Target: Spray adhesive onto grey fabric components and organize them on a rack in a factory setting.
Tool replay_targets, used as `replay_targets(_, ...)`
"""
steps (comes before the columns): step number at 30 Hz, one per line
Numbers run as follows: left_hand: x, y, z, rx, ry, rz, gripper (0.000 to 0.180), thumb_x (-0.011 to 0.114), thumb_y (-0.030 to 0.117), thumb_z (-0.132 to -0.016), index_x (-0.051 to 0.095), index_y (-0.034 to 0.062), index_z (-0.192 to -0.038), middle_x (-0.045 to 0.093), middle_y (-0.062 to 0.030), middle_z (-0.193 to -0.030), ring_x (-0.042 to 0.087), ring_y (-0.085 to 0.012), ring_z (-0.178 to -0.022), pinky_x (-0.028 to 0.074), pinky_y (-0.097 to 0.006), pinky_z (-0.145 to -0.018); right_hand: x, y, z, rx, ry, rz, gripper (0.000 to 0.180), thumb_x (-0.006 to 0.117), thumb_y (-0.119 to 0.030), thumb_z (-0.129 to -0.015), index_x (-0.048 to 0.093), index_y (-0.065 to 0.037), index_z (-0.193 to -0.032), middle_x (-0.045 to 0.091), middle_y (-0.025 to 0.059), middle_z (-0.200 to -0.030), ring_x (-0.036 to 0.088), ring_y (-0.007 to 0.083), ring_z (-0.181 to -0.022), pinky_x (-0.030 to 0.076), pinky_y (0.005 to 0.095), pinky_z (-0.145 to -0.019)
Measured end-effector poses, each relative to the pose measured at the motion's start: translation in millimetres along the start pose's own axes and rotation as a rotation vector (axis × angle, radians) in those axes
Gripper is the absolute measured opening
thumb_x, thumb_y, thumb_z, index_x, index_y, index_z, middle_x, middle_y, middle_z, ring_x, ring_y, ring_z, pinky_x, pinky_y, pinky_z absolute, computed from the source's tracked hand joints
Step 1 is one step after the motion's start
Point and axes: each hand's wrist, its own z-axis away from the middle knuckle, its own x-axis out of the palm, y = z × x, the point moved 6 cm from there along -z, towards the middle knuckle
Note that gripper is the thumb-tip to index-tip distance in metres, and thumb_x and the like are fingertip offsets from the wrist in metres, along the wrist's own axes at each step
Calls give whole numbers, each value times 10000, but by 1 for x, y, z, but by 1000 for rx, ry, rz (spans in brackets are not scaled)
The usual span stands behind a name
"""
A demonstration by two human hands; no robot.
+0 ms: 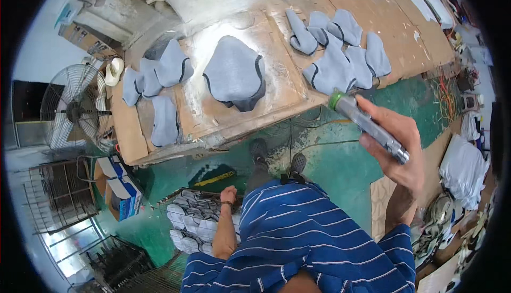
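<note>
My right hand (394,141) is raised over the table's front edge, its fingers wrapped round a grey cylindrical hand tool (367,124). The tool has a green end toward the table and a metal fitting at the other end; its exact kind does not show. Low at my side, my left hand (228,193) is closed beside a wire basket of grey pieces (194,216); anything in its fingers is hidden. A large grey padded fabric piece (234,72) with black edging lies mid-table. Smaller grey pieces (330,69) lie right of it, and others (165,69) to its left.
Worn cardboard (287,43) covers the table, with whitish residue around the large piece. A standing fan (74,106) is at the left, and an open carton (120,186) sits on the green floor. Bagged goods (463,170) and coiled cords (446,98) are at the right.
</note>
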Motion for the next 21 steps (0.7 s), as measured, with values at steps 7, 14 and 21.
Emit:
replay_targets(7,-33,118,-19,632,136,-36,298,738,121,-929,750,65,-1222,775,-73,-1069,705,-158,-912,567,-330,-810,3,-42,-2,14,-81,81,658,783,-181,-729,648,68,-1323,726,203,-1001,685,300,-794,495,336,-748)
replay_targets(14,-54,262,38,797,189,161,275,715,122,-948,745,42,-1210,755,-123,-1183,709,-221,-1073,542,-351,-936,16,-64,36,-6,-72,170,651,766,-90,-699,677,42,-1330,663,138,-768,635,252,-620,465,329,-575)
replay_targets(21,-57,382,83,1024,343,271,288,672,94,-955,730,50,-1234,744,-106,-1181,692,-216,-1049,527,-352,-893,11,-78,57,-10,-65,178,592,833,-64,-718,713,3,-1294,654,87,-727,614,206,-597,451,332,-538)
